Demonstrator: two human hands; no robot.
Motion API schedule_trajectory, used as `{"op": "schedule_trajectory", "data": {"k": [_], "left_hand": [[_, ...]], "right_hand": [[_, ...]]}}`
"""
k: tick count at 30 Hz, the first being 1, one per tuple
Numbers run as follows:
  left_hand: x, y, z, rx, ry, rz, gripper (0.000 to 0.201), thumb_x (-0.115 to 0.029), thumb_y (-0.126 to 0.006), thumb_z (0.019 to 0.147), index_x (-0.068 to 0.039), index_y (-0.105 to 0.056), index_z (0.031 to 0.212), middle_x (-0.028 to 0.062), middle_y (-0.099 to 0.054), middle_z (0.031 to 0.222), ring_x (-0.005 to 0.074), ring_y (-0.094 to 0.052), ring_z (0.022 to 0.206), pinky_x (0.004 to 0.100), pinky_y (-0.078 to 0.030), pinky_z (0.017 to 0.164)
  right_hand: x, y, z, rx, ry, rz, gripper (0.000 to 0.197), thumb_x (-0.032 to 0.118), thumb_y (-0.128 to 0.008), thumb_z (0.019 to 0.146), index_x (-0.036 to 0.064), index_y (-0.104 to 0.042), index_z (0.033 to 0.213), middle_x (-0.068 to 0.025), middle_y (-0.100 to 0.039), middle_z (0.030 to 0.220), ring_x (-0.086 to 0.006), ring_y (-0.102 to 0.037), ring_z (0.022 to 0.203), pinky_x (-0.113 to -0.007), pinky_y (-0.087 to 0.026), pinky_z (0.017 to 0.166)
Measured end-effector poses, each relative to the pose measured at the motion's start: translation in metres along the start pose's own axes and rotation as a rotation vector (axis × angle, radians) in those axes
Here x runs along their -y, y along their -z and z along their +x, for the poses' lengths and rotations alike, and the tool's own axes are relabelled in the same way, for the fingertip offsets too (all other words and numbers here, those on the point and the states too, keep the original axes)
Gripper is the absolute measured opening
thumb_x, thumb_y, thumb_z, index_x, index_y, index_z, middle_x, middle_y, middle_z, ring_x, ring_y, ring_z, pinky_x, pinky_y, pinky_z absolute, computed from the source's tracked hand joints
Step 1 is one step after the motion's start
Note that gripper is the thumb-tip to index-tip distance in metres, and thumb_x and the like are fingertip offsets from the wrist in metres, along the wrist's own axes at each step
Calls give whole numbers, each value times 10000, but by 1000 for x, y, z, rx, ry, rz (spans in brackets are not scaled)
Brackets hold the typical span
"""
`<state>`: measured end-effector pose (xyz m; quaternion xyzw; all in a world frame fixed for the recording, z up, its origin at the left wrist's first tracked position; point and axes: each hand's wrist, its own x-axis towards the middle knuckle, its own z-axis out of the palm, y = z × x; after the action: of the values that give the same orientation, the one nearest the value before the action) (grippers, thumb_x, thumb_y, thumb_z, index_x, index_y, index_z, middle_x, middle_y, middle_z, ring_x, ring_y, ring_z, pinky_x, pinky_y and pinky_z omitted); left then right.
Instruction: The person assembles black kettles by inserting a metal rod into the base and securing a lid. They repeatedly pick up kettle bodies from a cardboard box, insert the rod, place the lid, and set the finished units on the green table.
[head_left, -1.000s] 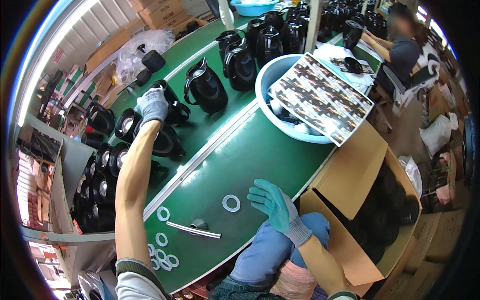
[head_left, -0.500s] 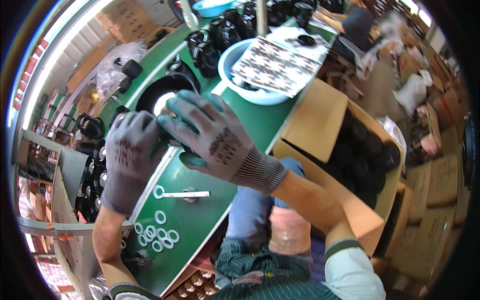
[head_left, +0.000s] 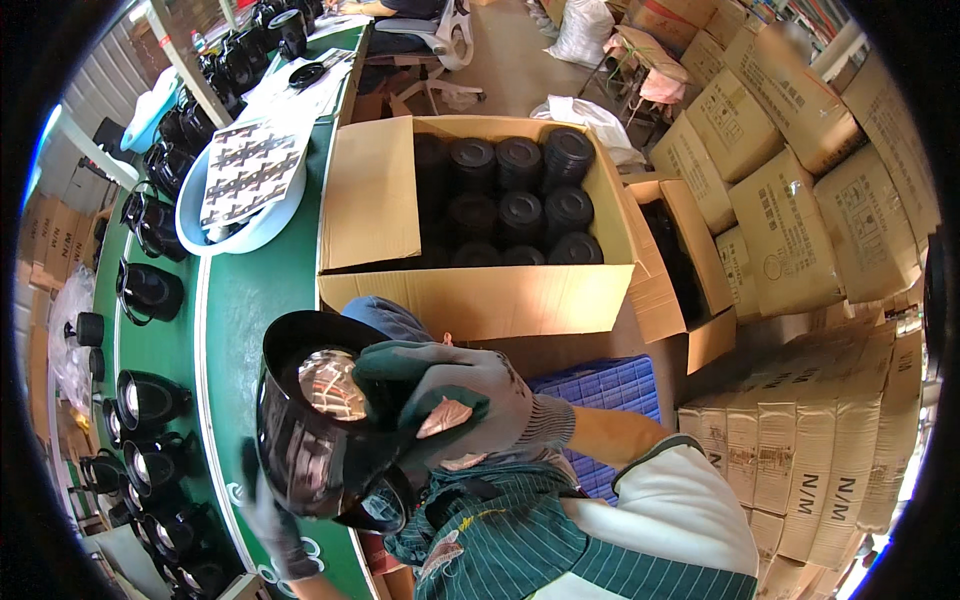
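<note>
The gloved fingers of the right hand are bent over the mouth of 1 black jug, gripping it; a silvery liner shows inside. The jug is on the near side of the open carton, toward its left. The left hand is blurred beside the jug, farther left of the carton; whether its fingers are open or closed, I cannot tell. White rings lie near it on the green worktop, which runs along the carton's left. Left of the carton too are a light-blue basin and other jugs. Right of the carton are 1 smaller carton and stacked boxes.
</note>
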<state>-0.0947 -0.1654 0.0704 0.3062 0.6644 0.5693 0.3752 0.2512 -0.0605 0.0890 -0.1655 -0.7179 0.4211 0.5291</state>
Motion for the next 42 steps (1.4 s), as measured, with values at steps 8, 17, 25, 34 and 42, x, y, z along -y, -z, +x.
{"op": "schedule_trajectory", "data": {"k": [8,17,25,34,42], "left_hand": [[72,-29,-19,344,364,-420,472,-144,-623,959,53,-560,1383,191,-605,1381,336,-602,1243,410,-459,1100],[90,-65,-11,244,354,-504,500,-224,-605,992,20,-530,1422,162,-599,1401,316,-605,1246,394,-477,1082],[88,-73,-12,215,349,-640,527,-296,-590,1021,-9,-502,1456,137,-594,1418,298,-608,1248,380,-493,1066],[80,-92,22,290,73,-49,447,-298,-571,1056,-18,-549,1404,113,-636,1340,235,-648,1181,363,-565,970],[91,-91,17,420,264,-322,461,-284,-574,1055,-8,-539,1423,136,-617,1375,258,-638,1208,389,-557,995]], "right_hand": [[-20,-38,-27,-103,254,28,332,289,-840,836,97,-674,1048,-222,-578,1446,-416,-587,1334,-508,-551,1049],[-158,121,-47,-215,-348,-363,579,203,-745,929,77,-519,1447,-133,-584,1372,-249,-588,1238,-417,-498,1048],[-344,370,-115,-930,-1880,-1054,1347,886,-695,658,243,-101,1682,-355,-244,1636,-525,-293,1500,-603,-293,1210],[-326,352,-121,-902,-1665,-1151,1278,931,-606,695,166,-267,1661,-323,-353,1615,-553,-305,1482,-619,-264,1203],[-182,135,-67,-350,-574,172,1012,440,-850,802,36,-372,1598,-234,-467,1538,-355,-455,1425,-480,-391,1156]]}}
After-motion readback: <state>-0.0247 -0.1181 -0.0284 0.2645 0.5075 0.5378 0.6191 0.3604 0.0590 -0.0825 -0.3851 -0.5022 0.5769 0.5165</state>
